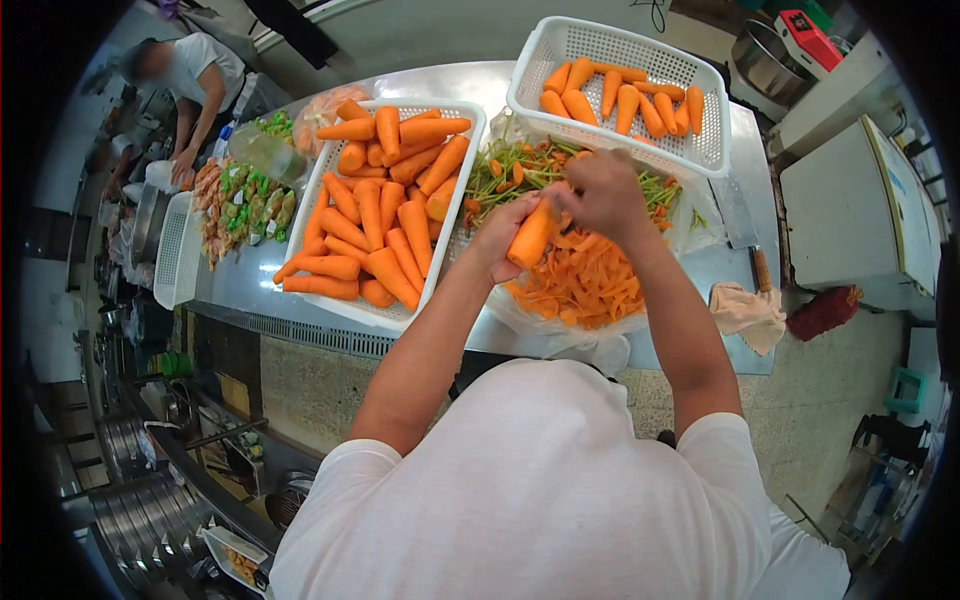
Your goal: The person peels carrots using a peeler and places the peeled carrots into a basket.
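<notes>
My left hand [505,237] is wrapped round a thick carrot [532,236], which it holds tilted above a heap of orange peelings [585,285]. At the carrot's upper end, my right hand [605,192] is closed round something too small and blurred to make out. Green carrot tops [520,170] lie behind both hands. To the left, a white perforated basket [474,140] is heaped with large carrots. Another white basket [620,32] at the back right holds several smaller-looking carrots.
A wide-bladed knife [735,212] and a beige cloth [748,315] lie at the metal table's right side. Bundled items [240,200] in plastic and an empty white basket [176,250] are at the left. Another person [205,75] stands at the far left.
</notes>
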### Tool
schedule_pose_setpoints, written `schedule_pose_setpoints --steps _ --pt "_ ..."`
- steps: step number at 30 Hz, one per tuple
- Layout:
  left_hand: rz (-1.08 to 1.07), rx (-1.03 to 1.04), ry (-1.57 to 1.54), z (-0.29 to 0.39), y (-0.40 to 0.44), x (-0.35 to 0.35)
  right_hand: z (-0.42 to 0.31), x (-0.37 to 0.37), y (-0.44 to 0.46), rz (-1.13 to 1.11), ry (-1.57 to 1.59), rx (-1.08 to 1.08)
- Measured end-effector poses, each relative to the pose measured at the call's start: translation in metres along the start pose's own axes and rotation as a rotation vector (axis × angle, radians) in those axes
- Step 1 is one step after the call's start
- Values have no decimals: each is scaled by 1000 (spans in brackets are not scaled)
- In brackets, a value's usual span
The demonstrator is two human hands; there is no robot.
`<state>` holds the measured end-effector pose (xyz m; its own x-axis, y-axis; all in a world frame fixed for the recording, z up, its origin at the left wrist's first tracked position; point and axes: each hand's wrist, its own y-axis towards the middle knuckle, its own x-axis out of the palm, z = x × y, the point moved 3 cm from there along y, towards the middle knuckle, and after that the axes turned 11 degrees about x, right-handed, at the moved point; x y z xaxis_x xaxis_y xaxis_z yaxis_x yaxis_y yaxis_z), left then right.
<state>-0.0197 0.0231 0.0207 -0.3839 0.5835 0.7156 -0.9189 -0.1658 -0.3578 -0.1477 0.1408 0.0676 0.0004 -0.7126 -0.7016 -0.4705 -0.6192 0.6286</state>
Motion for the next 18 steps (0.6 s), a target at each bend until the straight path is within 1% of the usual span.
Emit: schedule_pose_setpoints --steps 1,3,4,5,7,8,9,11,12,14,15,17,18 --pt "-131 -8 96 2 0 -2 14 -4 4 3 -2 -1" --pt "-159 -31 51 2 -1 -5 36 -13 11 -17 -189 232" --pt "-184 -52 6 2 -1 -4 35 -16 11 -34 -145 277" --pt "-180 -48 2 1 0 -3 29 -18 8 -38 -142 272" --pt "-62 22 47 1 -1 6 -14 -22 3 -41 54 51" --pt "-66 22 50 0 3 4 -32 -23 -1 -33 131 -31" --pt "-92 8 13 -2 6 1 -30 -20 -1 -29 129 -28" --pt "-117 -8 -21 -4 8 -9 -21 -9 -1 18 139 -88" --pt "-137 -41 -3 -3 6 -11 -7 -8 3 20 139 -87" --pt "-159 -72 12 -4 2 -9 31 -9 9 4 -131 174" --pt "-119 -56 24 -4 0 -6 26 -13 11 4 -132 171" --pt "-73 -32 30 -5 2 -7 16 -22 11 4 -23 194" --pt "-92 -16 16 -7 5 -10 -4 -24 7 -3 42 84"
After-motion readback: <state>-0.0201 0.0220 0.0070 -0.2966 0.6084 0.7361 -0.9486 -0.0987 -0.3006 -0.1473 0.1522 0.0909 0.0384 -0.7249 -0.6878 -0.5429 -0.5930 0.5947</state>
